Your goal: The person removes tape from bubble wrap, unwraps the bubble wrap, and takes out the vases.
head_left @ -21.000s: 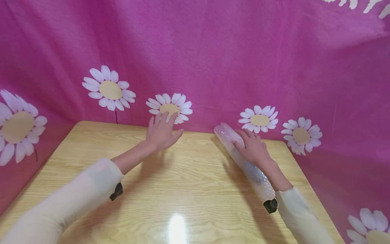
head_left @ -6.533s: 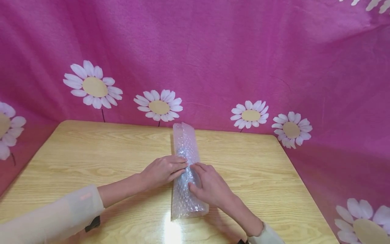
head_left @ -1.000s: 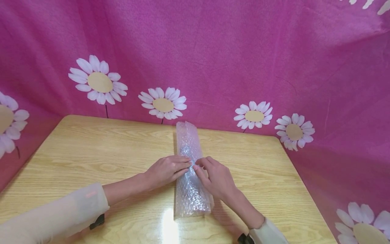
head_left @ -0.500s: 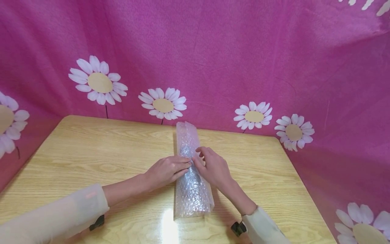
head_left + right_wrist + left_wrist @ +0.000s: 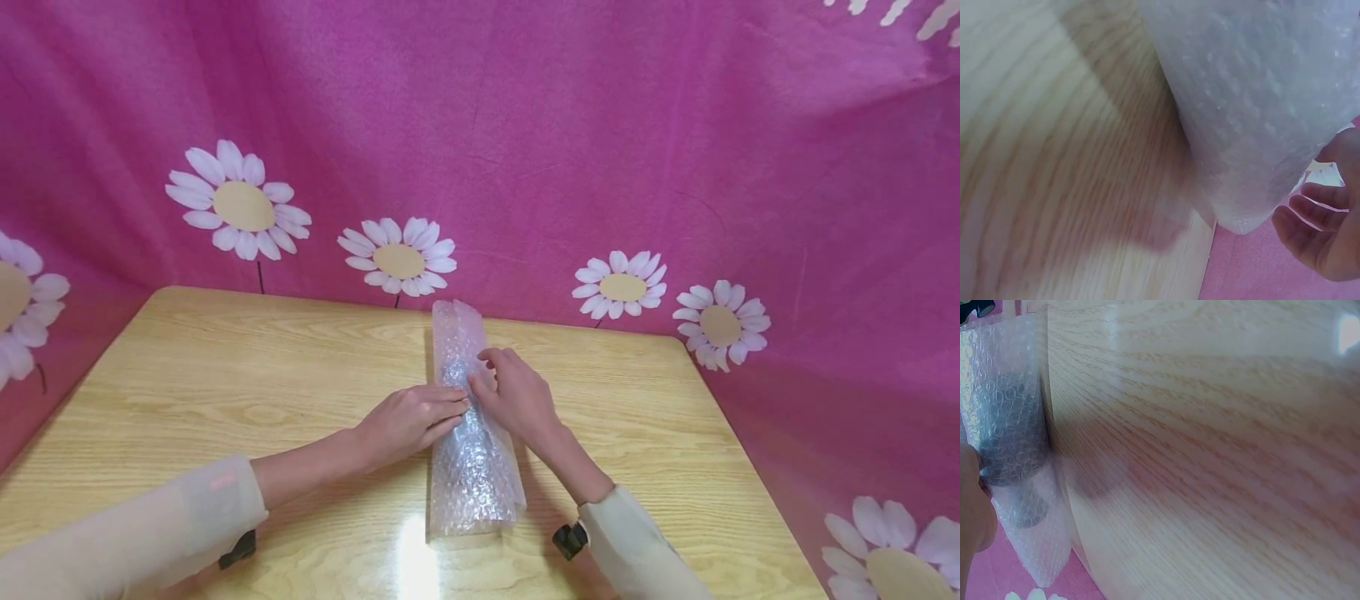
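Note:
A roll of clear bubble wrap (image 5: 475, 492) lies lengthwise on the wooden table, its far end near the back edge. Through the layers in the left wrist view shows a dark, bottle-like object (image 5: 1013, 434) with a narrower end; its exact kind is blurred. My left hand (image 5: 412, 423) comes from the left and presses its fingers, held together, on top of the wrap near its middle. On the other side is my right hand (image 5: 519, 398), thumb at the wrap's upper surface, fingers (image 5: 1316, 215) loosely bent and apart from the wrap in the right wrist view.
The light wooden table (image 5: 262, 358) has rounded back corners. A magenta cloth (image 5: 510, 150) with white daisies hangs behind it and along both sides. Small black wrist cameras (image 5: 570, 540) sit at the sleeve cuffs.
The wrap, slanted at the right under my right hand 21 seconds ago, now lies at the middle. During the last second my right hand slid toward its far end, fingers lifting; my left stayed put.

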{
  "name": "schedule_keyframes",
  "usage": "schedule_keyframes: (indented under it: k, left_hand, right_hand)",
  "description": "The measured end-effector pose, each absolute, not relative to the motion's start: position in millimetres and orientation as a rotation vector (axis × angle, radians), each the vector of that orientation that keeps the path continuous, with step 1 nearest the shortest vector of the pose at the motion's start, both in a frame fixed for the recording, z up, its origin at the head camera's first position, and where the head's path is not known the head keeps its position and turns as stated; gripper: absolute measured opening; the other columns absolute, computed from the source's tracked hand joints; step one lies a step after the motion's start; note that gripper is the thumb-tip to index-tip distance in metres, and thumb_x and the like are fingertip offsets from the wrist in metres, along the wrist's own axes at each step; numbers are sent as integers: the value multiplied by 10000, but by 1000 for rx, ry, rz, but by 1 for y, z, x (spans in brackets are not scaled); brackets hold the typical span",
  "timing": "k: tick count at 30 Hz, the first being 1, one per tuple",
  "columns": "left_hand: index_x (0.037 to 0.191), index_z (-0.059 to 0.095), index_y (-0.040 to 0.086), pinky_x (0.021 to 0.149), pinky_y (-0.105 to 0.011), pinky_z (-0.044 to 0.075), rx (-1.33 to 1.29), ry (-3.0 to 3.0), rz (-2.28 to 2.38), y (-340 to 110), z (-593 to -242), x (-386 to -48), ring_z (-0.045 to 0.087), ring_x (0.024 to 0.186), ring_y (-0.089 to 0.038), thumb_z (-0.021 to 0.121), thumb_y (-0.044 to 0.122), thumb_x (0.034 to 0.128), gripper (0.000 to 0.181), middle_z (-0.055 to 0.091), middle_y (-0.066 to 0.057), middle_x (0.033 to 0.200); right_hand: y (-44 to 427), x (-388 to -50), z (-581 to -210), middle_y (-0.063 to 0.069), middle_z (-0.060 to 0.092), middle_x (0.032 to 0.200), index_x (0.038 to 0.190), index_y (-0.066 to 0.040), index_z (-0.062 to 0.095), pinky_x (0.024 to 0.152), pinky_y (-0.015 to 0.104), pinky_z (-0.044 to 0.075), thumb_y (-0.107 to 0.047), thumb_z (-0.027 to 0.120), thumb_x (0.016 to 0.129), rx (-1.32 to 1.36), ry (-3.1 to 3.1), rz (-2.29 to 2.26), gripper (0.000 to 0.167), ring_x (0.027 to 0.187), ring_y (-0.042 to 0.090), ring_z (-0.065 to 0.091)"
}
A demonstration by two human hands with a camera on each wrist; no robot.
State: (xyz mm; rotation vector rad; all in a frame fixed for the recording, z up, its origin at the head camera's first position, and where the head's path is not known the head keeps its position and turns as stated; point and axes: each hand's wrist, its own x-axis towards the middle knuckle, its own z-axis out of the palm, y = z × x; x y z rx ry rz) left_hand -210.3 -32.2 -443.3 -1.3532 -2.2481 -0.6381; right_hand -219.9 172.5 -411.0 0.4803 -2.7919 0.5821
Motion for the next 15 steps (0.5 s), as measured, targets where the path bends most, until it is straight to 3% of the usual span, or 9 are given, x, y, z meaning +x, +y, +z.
schedule_keyframes:
  k: [9,15]
  left_hand:
    - [1141,760,53,935,-343,537,-1353,-2244,-640,-31,-443,-209,669,1095,-204,708,130,929,231,709,-85,1180]
    - [1144,756,45,933,-345,538,-1358,-2238,-643,-31,-442,-209,668,1099,-211,715,123,922,239,706,-96,1188]
  right_hand:
    - [164,-228,-409,80,651,1182,1251,-60,641,777,439,563,-340,650,936,437,-2836,566,421,987,243,653]
    - [161,-233,-409,99,651,1162,1259,-46,634,761,446,568,-304,660,914,429,-2825,541,431,973,265,657]
